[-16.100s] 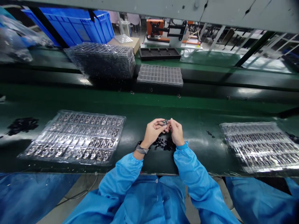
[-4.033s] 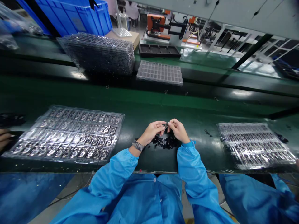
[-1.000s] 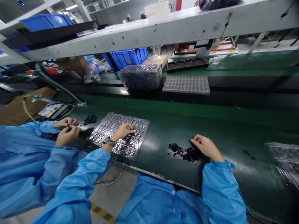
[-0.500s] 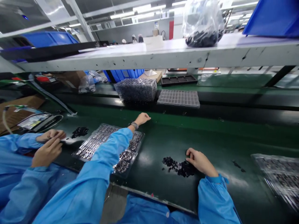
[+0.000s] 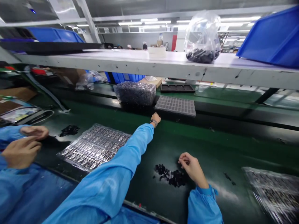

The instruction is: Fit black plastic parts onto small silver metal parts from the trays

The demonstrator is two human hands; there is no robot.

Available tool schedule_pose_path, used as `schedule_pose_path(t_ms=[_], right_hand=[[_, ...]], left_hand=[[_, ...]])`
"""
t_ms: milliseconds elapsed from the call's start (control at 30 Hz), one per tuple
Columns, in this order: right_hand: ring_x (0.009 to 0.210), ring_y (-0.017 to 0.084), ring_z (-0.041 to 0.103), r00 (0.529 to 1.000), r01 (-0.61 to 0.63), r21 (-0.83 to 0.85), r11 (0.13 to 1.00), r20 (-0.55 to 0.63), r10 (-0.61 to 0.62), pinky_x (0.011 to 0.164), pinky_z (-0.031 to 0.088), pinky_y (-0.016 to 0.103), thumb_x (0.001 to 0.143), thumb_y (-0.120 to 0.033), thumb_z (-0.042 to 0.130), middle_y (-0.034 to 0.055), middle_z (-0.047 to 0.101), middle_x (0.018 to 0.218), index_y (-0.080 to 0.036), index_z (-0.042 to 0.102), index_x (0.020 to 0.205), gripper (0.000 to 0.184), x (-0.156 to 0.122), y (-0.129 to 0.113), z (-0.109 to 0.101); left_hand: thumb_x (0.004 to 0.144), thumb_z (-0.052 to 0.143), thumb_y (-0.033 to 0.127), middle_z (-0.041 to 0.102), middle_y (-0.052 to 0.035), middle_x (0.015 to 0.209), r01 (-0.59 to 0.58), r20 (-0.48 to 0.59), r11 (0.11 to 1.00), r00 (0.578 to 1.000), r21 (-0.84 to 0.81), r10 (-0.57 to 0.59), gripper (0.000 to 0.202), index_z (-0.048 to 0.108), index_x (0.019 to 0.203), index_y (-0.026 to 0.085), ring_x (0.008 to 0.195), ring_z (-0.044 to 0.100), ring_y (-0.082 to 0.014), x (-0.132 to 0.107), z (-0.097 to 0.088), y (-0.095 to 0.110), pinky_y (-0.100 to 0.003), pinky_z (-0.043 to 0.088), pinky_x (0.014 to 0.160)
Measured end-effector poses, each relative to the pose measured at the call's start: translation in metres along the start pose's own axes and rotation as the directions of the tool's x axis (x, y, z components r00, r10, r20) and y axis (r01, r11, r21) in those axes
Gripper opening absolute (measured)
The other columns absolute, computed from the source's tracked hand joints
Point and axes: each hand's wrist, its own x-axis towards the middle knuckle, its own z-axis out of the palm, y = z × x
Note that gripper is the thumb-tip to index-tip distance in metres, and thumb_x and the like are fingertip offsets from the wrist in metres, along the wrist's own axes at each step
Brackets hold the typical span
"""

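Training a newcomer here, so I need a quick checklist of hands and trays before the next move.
1. Left hand grip: cannot tell; its fingertips are hidden.
2. Right hand off the black pieces: cannot tell; it is beside the pile, contact unclear.
3. Filled tray in full view: not ok; the left sleeve covers its right side.
4. Tray stack standing: ok.
5. Co-worker's hands apart from the person's own: ok.

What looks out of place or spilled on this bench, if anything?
Mildly odd: a few dark pieces lie by themselves on the green bench, between the right hand and the rightmost tray, away from the loose black pile. They may be strays; I can't tell.
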Motion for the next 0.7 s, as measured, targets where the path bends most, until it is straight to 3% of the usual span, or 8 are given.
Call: schedule_pose_path(t_ms=[100, 200, 333, 400, 500, 600, 700], right_hand=[[0.063, 0.022, 0.071, 1.000, 0.000, 0.123, 0.992, -0.027, 0.003, 0.065, 0.056, 0.034, 0.088, -0.049, 0.069, 0.0066, 0.076, 0.079, -0.022, 0.062, 0.094, 0.028, -0.001, -0.008, 0.003], [0.066, 0.021, 0.072, 0.999, 0.008, 0.217, 0.976, -0.046, 0.002, 0.069, 0.058, 0.035, 0.088, -0.048, 0.070, 0.0076, 0.078, 0.085, -0.021, 0.065, 0.096, 0.028, -0.002, -0.014, 0.003], [0.066, 0.018, 0.071, 0.999, 0.010, 0.301, 0.954, -0.049, 0.005, 0.071, 0.058, 0.035, 0.091, -0.046, 0.070, 0.0065, 0.078, 0.085, -0.020, 0.068, 0.102, 0.029, -0.003, -0.017, 0.000], [0.067, 0.018, 0.071, 0.999, 0.007, 0.341, 0.940, -0.044, 0.008, 0.071, 0.058, 0.035, 0.090, -0.048, 0.072, 0.0064, 0.078, 0.085, -0.020, 0.067, 0.100, 0.030, -0.003, -0.018, 0.000], [0.069, 0.019, 0.072, 1.000, -0.002, 0.387, 0.922, -0.026, 0.014, 0.070, 0.058, 0.035, 0.088, -0.051, 0.074, 0.0067, 0.079, 0.086, -0.021, 0.065, 0.098, 0.033, -0.002, -0.019, 0.002], [0.073, 0.020, 0.074, 1.000, -0.027, 0.422, 0.906, 0.004, 0.028, 0.070, 0.058, 0.034, 0.086, -0.051, 0.076, 0.0076, 0.080, 0.089, -0.021, 0.063, 0.096, 0.035, 0.000, -0.018, 0.005], [0.074, 0.019, 0.075, 0.999, -0.046, 0.452, 0.891, 0.026, 0.039, 0.072, 0.057, 0.033, 0.085, -0.051, 0.078, 0.0081, 0.080, 0.091, -0.020, 0.062, 0.095, 0.036, 0.003, -0.017, 0.007]], left_hand=[[0.093, 0.072, 0.029, 0.069, -0.0121, 0.101, 0.164, -0.065, 0.986, 0.984, -0.042, -0.167, 0.029, 0.065, 0.112, 0.009, 0.083, 0.067, -0.0175, -0.005, 0.002, 0.003, -0.031, 0.056, 0.072], [0.090, 0.074, 0.023, 0.071, -0.0128, 0.093, 0.230, -0.044, 0.966, 0.971, -0.121, -0.237, 0.027, 0.063, 0.111, 0.008, 0.072, 0.066, -0.0128, -0.028, 0.005, 0.005, -0.022, 0.047, 0.061], [0.086, 0.075, 0.024, 0.073, -0.0115, 0.099, 0.254, 0.170, 0.882, 0.965, -0.396, -0.201, 0.032, 0.066, 0.113, 0.011, 0.075, 0.068, -0.0129, -0.101, 0.006, 0.010, -0.021, 0.048, 0.060], [0.081, 0.080, 0.025, 0.072, -0.0091, 0.093, 0.317, 0.302, 0.812, 0.936, -0.490, -0.183, 0.039, 0.068, 0.115, 0.011, 0.072, 0.068, -0.0139, -0.146, 0.009, 0.013, -0.022, 0.049, 0.059], [0.076, 0.084, 0.028, 0.070, -0.0055, 0.085, 0.417, 0.444, 0.766, 0.875, -0.488, -0.193, 0.048, 0.068, 0.118, 0.011, 0.068, 0.068, -0.0145, -0.197, 0.015, 0.015, -0.023, 0.049, 0.056], [0.075, 0.085, 0.030, 0.068, -0.0044, 0.084, 0.465, 0.516, 0.750, 0.834, -0.471, -0.193, 0.048, 0.069, 0.117, 0.012, 0.066, 0.069, -0.0151, -0.220, 0.022, 0.013, -0.024, 0.050, 0.056], [0.076, 0.084, 0.032, 0.068, -0.0039, 0.083, 0.457, 0.534, 0.757, 0.828, -0.466, -0.172, 0.046, 0.068, 0.114, 0.013, 0.065, 0.069, -0.0159, -0.225, 0.026, 0.009, -0.025, 0.050, 0.055]])
